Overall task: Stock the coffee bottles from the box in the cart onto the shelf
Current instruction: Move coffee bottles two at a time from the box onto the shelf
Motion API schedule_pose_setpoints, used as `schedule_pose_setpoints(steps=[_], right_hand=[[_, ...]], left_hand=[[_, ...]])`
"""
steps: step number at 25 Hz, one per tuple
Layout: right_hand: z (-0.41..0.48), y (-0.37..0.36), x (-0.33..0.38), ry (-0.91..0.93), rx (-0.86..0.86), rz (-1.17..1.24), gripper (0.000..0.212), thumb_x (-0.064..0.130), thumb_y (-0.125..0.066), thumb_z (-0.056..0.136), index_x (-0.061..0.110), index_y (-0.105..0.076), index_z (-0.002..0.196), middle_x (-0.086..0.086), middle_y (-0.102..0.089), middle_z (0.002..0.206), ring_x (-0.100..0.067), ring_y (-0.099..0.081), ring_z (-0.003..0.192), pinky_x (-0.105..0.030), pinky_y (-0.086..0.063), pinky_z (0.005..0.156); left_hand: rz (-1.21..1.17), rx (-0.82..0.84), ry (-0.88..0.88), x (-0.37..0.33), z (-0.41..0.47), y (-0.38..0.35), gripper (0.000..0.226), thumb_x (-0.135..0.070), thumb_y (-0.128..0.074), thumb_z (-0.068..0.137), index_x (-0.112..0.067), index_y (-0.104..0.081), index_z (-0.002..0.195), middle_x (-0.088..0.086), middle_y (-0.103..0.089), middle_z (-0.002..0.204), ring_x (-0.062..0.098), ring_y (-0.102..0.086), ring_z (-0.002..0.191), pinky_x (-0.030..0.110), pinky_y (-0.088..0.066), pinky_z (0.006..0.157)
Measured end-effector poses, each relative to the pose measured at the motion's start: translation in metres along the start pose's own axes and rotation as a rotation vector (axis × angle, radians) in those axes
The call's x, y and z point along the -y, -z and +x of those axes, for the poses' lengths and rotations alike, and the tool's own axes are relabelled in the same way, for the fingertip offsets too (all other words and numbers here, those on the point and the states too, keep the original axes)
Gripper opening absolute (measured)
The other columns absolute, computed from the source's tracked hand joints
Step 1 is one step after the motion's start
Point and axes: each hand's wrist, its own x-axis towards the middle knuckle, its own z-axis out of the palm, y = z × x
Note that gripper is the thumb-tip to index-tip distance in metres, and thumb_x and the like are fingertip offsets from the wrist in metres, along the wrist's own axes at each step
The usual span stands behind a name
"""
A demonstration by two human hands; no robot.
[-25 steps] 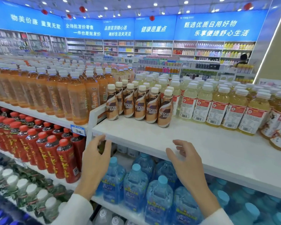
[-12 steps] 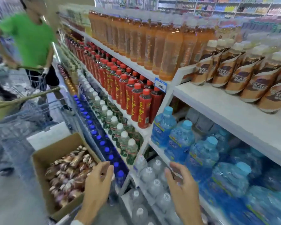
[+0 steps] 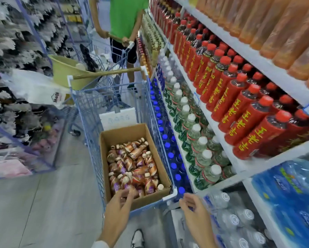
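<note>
- Many coffee bottles lie jumbled in the cardboard box inside the blue cart, at lower centre.
- Left hand reaches over the box's near edge, fingers spread above the bottles.
- Right hand hovers beside the cart's corner, fingers loosely apart, holding nothing.

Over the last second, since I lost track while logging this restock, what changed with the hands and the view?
The view swung from the coffee shelf down to the cart. The left hand dropped from the shelf edge into the cardboard box, fingers spread over the coffee bottles, no grip closed yet. The right hand lowered beside the cart corner, open. Both hands stayed empty.
</note>
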Motion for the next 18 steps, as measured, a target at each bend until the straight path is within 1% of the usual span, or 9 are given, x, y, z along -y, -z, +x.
schedule_pose_setpoints(steps=[1,2,3,5,7,10,13,16,18], right_hand=[[0.010,-0.009,0.002,-0.006,0.038,-0.033,0.018,0.018,-0.071,0.092,0.034,-0.063,0.096,0.007,-0.070,0.103,-0.009,-0.065,0.097,-0.027,-0.051,0.089],[0.019,-0.017,0.005,-0.020,0.068,-0.061,0.015,0.022,-0.070,0.092,0.034,-0.064,0.099,0.008,-0.070,0.104,-0.010,-0.065,0.100,-0.032,-0.051,0.091],[0.026,-0.023,0.008,-0.037,0.096,-0.094,0.014,0.025,-0.070,0.092,0.033,-0.064,0.102,0.009,-0.070,0.106,-0.010,-0.065,0.101,-0.033,-0.050,0.092],[0.041,-0.034,0.012,-0.068,0.133,-0.128,0.014,0.027,-0.069,0.093,0.031,-0.065,0.105,0.010,-0.070,0.106,-0.010,-0.065,0.102,-0.032,-0.049,0.091],[0.058,-0.044,0.015,-0.093,0.161,-0.149,0.012,0.028,-0.069,0.093,0.032,-0.064,0.104,0.011,-0.070,0.106,-0.010,-0.064,0.103,-0.031,-0.049,0.092],[0.083,-0.057,0.021,-0.130,0.221,-0.190,0.012,0.030,-0.067,0.095,0.030,-0.063,0.106,0.013,-0.067,0.107,-0.007,-0.062,0.104,-0.027,-0.047,0.091],[0.114,-0.069,0.021,-0.163,0.275,-0.238,0.014,0.033,-0.067,0.094,0.032,-0.062,0.107,0.014,-0.067,0.107,-0.005,-0.062,0.103,-0.025,-0.045,0.087],[0.144,-0.079,0.020,-0.182,0.316,-0.263,0.013,0.029,-0.069,0.093,0.037,-0.060,0.098,0.013,-0.068,0.104,-0.003,-0.063,0.099,-0.025,-0.049,0.088],[0.161,-0.085,0.017,-0.207,0.322,-0.257,0.018,0.025,-0.071,0.092,0.039,-0.060,0.093,0.012,-0.068,0.103,-0.003,-0.063,0.097,-0.017,-0.048,0.082]], left_hand=[[0.004,-0.002,0.024,0.004,0.010,0.004,0.018,-0.043,-0.061,0.097,-0.030,-0.065,0.108,-0.013,-0.069,0.106,0.004,-0.065,0.097,0.027,-0.052,0.082],[0.014,-0.010,0.056,0.009,0.021,0.007,0.018,-0.042,-0.061,0.096,-0.028,-0.065,0.108,-0.011,-0.069,0.105,0.007,-0.065,0.097,0.027,-0.051,0.082],[0.032,-0.013,0.084,0.014,0.031,0.009,0.020,-0.042,-0.061,0.096,-0.026,-0.065,0.108,-0.009,-0.070,0.105,0.009,-0.066,0.097,0.028,-0.051,0.083],[0.066,-0.018,0.136,0.019,0.051,0.008,0.027,-0.044,-0.062,0.096,-0.023,-0.065,0.112,-0.006,-0.071,0.107,0.012,-0.066,0.098,0.032,-0.053,0.087],[0.098,-0.013,0.179,0.021,0.074,0.000,0.032,-0.044,-0.061,0.096,-0.022,-0.063,0.118,-0.005,-0.069,0.112,0.014,-0.065,0.100,0.033,-0.053,0.089],[0.095,0.018,0.252,0.017,0.111,-0.019,0.032,-0.039,-0.059,0.097,-0.017,-0.062,0.120,0.000,-0.067,0.115,0.016,-0.061,0.101,0.030,-0.046,0.085],[0.135,0.035,0.298,0.018,0.151,-0.043,0.035,-0.037,-0.057,0.099,-0.013,-0.062,0.123,0.004,-0.067,0.116,0.018,-0.060,0.106,0.027,-0.041,0.085],[0.105,0.028,0.419,0.023,0.201,-0.067,0.047,-0.047,-0.054,0.098,-0.015,-0.055,0.133,0.005,-0.064,0.126,0.023,-0.059,0.115,0.033,-0.044,0.095],[0.097,-0.020,0.473,0.030,0.245,-0.081,0.059,-0.052,-0.053,0.097,-0.014,-0.049,0.141,0.009,-0.059,0.137,0.029,-0.056,0.124,0.039,-0.043,0.104]])
